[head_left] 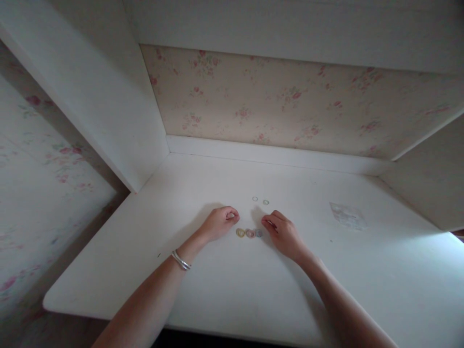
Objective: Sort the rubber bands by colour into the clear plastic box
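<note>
Head view: both hands rest on the white surface (pixel 224 290). The left hand (pixel 219 222) is curled, fingertips pinched together; what they hold is too small to tell. The right hand (pixel 282 232) is loosely curled, empty. Three coloured rings (pixel 249 233) lie in a row between them; two pale rings (pixel 260 200) lie just beyond that row.

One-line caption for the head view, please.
Both hands, left hand and right hand, rest on a white desk beside three small rings.

Dim, soft picture; daylight enters from the right, edges bend outward.
</note>
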Demonstrator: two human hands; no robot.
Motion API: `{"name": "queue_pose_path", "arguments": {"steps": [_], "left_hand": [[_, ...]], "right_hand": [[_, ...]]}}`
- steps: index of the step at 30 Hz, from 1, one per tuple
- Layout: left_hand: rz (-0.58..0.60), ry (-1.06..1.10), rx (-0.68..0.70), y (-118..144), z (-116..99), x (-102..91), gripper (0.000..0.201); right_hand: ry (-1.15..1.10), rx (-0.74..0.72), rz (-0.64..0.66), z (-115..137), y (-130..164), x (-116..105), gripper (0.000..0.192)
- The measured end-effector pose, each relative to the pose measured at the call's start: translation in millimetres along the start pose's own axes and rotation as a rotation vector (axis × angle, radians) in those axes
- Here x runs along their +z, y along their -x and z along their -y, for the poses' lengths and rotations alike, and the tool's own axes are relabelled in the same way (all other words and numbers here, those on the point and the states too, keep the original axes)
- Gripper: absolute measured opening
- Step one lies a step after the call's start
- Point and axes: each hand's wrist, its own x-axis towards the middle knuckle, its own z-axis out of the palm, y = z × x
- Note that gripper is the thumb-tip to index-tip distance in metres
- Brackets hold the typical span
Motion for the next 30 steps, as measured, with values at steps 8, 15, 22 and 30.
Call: {"name": "queue_pose_path", "arguments": {"steps": [8,15,22,30], "left_hand": [[-0.01,-0.032,-0.004,0,1,0.8,0.026],[-0.011,-0.053,0.0,1,-1,-0.9,0.027],[-0.008,-0.029,0.003,-1,1,0.7,0.024],[0.001,-0.024,-0.01,0,0,-0.1,0.026]], "right_hand": [[-0.116,-0.164,0.014,29,25,5,0.03],[-0.112,-0.115,-0.014,28,21,5,0.032],[0.036,0.175,-0.157,-19,-18,-7,0.029],[0.224,0.187,-0.022,-48,-48,-2,0.028]]}}
